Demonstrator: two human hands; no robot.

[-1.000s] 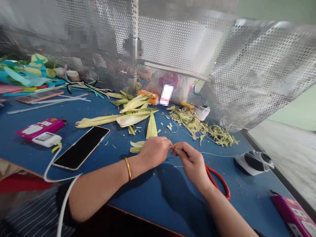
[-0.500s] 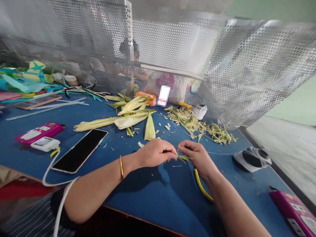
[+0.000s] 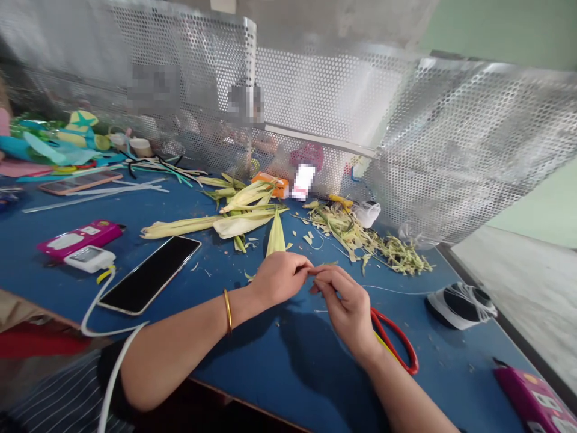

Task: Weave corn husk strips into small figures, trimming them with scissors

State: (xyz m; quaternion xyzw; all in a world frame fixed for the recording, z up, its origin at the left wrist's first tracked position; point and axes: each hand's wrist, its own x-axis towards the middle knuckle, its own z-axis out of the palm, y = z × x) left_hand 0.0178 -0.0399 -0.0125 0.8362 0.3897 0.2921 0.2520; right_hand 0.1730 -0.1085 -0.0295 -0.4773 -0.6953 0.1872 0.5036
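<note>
My left hand (image 3: 280,279), with a gold bangle on the wrist, has its thumb and forefinger pinched together. Its fingertips meet those of my right hand (image 3: 349,300), whose fingers are also closed in a pinch. Between them a bit of green corn husk strips (image 3: 332,263) shows behind the right fingers; the rest is hidden. A thin white thread (image 3: 396,290) runs from behind my right hand to a dark spool wound with white thread (image 3: 462,305). Under my right wrist lies a tool with red and yellow curved handles (image 3: 401,340). A pale husk leaf (image 3: 276,236) stands just beyond my left hand.
Corn husks (image 3: 243,219) and shredded husk pieces (image 3: 347,231) lie on the blue table (image 3: 252,367). To the left are a black phone (image 3: 151,273), a white device (image 3: 90,257) with a cable and a magenta power strip (image 3: 81,236). A perforated metal screen (image 3: 324,90) stands behind; a person sits beyond it.
The green strips showed between my hands before and are now mostly covered. My right hand has turned and shifted left, its fingers curled against the left fingertips. The red handle has come into sight.
</note>
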